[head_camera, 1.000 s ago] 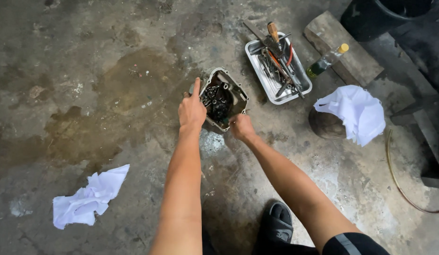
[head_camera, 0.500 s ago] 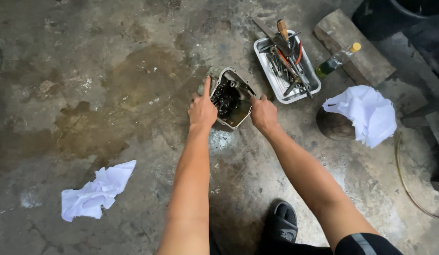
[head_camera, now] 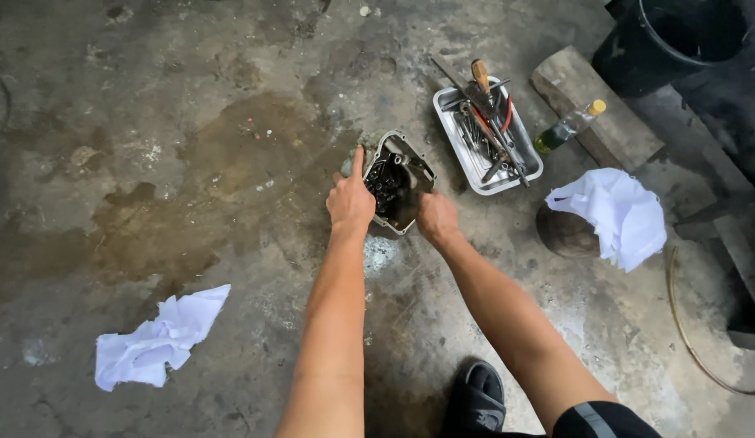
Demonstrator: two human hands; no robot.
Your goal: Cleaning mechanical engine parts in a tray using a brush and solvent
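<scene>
Both hands grip a metal engine cover [head_camera: 397, 180] that lies on the stained concrete floor [head_camera: 191, 162] near the middle of the scene: the left hand [head_camera: 350, 199] is closed on its left rim with the forefinger stretched up along the edge, and the right hand [head_camera: 436, 217] clamps its near right corner. Inside the cover sit dark, oily parts, too small to tell apart. Just right and a little farther off lies a shallow metal tray [head_camera: 524, 172] of hand tools, among them a wooden-handled one [head_camera: 479, 75]. Right of the tray a small bottle with a yellow cap [head_camera: 569, 126] leans on a wooden block [head_camera: 592, 105], and a dark bucket [head_camera: 677, 40] stands at the far right corner. Nearer on the right a crumpled white cloth [head_camera: 617, 212] rests over a dark round object [head_camera: 565, 231]. Another crumpled white cloth [head_camera: 162, 337] lies on the near left floor, well apart. At the near edge shows a foot in a black sandal [head_camera: 479, 397].
</scene>
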